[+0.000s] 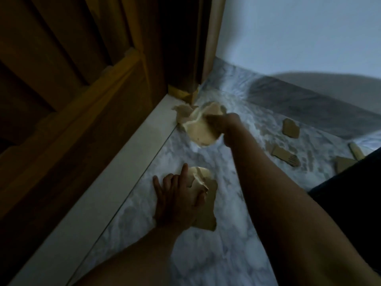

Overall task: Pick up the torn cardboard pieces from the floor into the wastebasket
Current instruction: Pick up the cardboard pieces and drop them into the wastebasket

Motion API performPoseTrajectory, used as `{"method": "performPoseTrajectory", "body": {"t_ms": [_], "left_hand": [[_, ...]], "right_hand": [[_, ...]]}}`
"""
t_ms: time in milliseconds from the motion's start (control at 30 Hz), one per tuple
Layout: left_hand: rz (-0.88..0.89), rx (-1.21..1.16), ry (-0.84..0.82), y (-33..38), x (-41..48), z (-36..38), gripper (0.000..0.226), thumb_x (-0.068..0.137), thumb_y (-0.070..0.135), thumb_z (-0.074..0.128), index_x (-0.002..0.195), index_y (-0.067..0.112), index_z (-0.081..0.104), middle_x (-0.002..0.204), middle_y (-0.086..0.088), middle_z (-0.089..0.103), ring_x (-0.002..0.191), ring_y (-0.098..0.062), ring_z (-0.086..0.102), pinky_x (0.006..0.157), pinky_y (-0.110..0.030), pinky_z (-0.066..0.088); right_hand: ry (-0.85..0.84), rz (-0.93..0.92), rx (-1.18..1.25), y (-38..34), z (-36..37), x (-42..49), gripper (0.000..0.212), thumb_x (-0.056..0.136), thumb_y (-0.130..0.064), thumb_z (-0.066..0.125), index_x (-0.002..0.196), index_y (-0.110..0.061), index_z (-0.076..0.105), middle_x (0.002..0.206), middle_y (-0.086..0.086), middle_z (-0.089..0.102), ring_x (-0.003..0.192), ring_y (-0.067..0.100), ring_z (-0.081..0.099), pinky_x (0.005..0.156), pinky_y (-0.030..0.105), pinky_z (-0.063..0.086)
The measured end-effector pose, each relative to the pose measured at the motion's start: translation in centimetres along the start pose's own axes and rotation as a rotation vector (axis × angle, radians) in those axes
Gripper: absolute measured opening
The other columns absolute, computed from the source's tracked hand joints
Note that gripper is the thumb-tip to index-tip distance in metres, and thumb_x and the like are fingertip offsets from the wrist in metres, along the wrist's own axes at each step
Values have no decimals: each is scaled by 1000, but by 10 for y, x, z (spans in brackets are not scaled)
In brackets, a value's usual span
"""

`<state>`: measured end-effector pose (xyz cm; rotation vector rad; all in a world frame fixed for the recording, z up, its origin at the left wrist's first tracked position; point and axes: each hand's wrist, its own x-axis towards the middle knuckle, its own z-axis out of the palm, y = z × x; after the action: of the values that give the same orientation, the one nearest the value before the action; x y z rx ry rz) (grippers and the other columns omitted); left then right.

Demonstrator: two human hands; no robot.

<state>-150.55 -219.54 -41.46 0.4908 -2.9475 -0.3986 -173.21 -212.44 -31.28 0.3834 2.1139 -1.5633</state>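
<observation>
My right hand [225, 125] is closed around a large torn cardboard piece [199, 131] near the door corner, held just above the marble floor. Another torn piece [183, 112] lies right behind it against the threshold. My left hand [177, 200] rests on a second cardboard piece [208, 207], thumb and fingers gripping its torn edge. Several more pieces lie on the floor to the right: one [290, 127] farther back, one [285, 154] in the middle, one [344, 164] near my dark clothing. No wastebasket is in view.
A dark wooden door [72, 89] fills the left side, with a white threshold strip [115, 176] along its base. A white wall [299, 34] stands at the back. My dark trouser leg [354, 193] covers the right edge. Small cardboard scraps [185, 96] sit in the door corner.
</observation>
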Motion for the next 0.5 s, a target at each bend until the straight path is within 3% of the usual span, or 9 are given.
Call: {"method": "performPoseTrajectory", "body": {"t_ms": [100, 200, 300, 367, 433, 500], "left_hand": [[3, 6, -2, 2, 0, -9, 87, 80, 68, 41, 151, 18, 33, 115, -4, 61, 118, -29, 50, 113, -64, 16], [1, -3, 23, 6, -1, -13, 72, 90, 51, 17, 148, 14, 39, 109, -12, 63, 115, -38, 54, 110, -67, 22], [-15, 18, -65, 5, 1, -16, 81, 81, 55, 20, 152, 17, 32, 119, -9, 61, 125, -35, 48, 113, -66, 16], [-10, 87, -130, 2, -1, -14, 86, 81, 66, 22, 154, 22, 25, 131, 0, 54, 132, -26, 40, 115, -62, 8], [-4, 65, -95, 2, 0, -12, 86, 80, 69, 35, 152, 20, 32, 124, 0, 58, 124, -25, 45, 115, -62, 12], [-7, 0, 2, 2, 0, -7, 88, 76, 67, 50, 149, 18, 37, 112, -3, 62, 116, -28, 51, 114, -63, 16]], "right_hand": [[3, 22, -254, -8, 63, 18, 70, 82, -41, 73, 139, -12, 46, 139, 12, 45, 130, 33, 42, 107, 49, 40], [154, -20, -565, 0, 93, 30, 50, 89, -38, 60, 135, -23, 48, 140, 8, 37, 129, 31, 34, 106, 50, 28], [139, -57, -428, 8, 97, 31, 40, 89, -29, 56, 127, -19, 52, 126, 7, 57, 120, 30, 51, 108, 52, 27], [85, -119, -286, 14, 88, 19, 40, 86, -25, 59, 121, -16, 43, 108, 4, 63, 106, 29, 59, 106, 54, 32], [54, -154, -90, 21, 65, 3, 51, 84, -27, 65, 124, -14, 36, 110, 7, 61, 102, 31, 62, 101, 55, 43], [46, -184, -49, 25, 24, -9, 58, 83, -24, 72, 132, -6, 45, 115, 12, 63, 101, 28, 63, 93, 46, 53]]}}
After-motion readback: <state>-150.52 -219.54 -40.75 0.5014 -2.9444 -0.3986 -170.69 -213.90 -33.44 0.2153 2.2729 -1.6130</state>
